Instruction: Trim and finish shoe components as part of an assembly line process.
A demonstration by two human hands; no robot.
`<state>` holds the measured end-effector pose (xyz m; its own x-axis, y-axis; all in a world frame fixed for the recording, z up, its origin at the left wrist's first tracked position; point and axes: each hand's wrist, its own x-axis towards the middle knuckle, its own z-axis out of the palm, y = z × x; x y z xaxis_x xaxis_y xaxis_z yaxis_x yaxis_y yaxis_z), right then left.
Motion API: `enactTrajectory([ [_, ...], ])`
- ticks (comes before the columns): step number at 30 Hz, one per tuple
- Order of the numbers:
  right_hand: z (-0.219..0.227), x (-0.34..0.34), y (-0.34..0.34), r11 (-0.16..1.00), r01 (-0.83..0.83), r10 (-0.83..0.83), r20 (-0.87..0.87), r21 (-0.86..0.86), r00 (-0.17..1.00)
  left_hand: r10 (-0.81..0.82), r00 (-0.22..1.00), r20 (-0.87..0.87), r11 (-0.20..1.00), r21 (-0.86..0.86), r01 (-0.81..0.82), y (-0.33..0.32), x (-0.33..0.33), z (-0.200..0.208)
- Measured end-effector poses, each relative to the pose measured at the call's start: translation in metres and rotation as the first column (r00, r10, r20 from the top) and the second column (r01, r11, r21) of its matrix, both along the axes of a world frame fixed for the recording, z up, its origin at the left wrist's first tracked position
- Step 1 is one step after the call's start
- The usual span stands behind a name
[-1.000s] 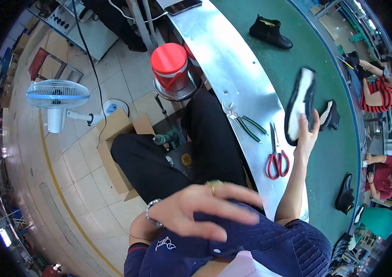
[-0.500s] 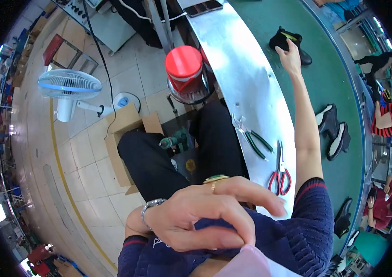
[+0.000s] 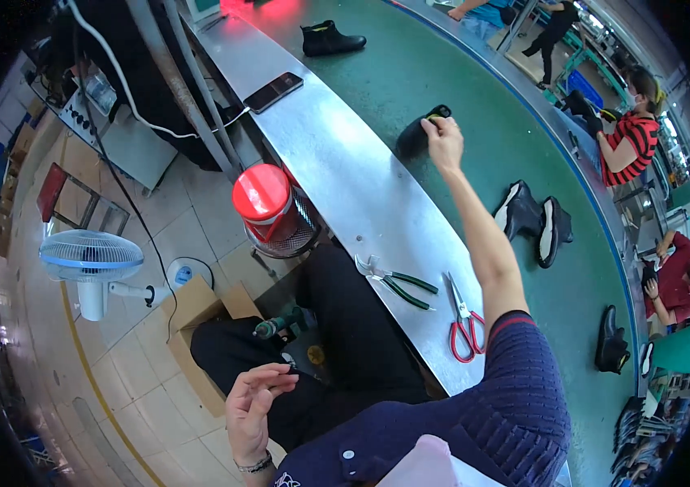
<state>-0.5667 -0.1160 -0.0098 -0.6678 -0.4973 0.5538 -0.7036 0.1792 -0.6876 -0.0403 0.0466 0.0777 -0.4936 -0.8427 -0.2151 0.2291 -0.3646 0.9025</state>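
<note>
Out over the green belt, my right hand (image 3: pixel 446 144) is closed on the upper edge of a black ankle boot (image 3: pixel 415 140), which is tilted beneath my fingers. My left hand (image 3: pixel 252 406) hovers over my lap with loosely bent fingers and holds nothing. On the metal ledge below my right forearm lie green-handled pliers (image 3: pixel 400 284) and, beside them, red-handled scissors (image 3: pixel 465 322).
Several other boots stand or lie on the green belt (image 3: pixel 475 89), including a black boot (image 3: pixel 331 39) farther up. A phone (image 3: pixel 273 92) with a white cable lies on the metal ledge (image 3: pixel 333 154). At left are a red-lidded bucket (image 3: pixel 262 195) and a fan (image 3: pixel 92 258). People sit across the belt.
My left hand has dropped from close to the pale cloth in front to above my lap. My right hand has closed on the boot. The whole view has shifted and turned.
</note>
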Motion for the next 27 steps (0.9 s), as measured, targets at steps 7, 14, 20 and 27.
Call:
enactTrajectory([
  [7, 0.142, 0.088, 0.1, 0.917, -0.386, 0.4, 0.217, -0.103, 0.891, -0.115, 0.99, 0.082, 0.985, -0.122, 0.125, -0.011, -0.018, 0.002],
  [14, 0.164, 0.243, 0.146, 0.571, -0.798, 0.773, 0.452, -0.192, 0.444, -0.428, 0.891, 0.152, 0.802, -0.39, 0.452, -0.008, -0.053, -0.015],
  [20, 0.121, 0.308, 0.125, 0.431, -0.884, 0.764, 0.594, -0.183, 0.25, -0.244, 0.968, -0.062, 0.931, -0.295, 0.216, 0.007, -0.022, -0.072],
  [27, 0.08, 0.297, 0.127, 0.459, -0.885, 0.738, 0.587, -0.076, 0.332, -0.167, 0.982, -0.091, 0.964, -0.224, 0.143, 0.016, -0.002, -0.106],
])
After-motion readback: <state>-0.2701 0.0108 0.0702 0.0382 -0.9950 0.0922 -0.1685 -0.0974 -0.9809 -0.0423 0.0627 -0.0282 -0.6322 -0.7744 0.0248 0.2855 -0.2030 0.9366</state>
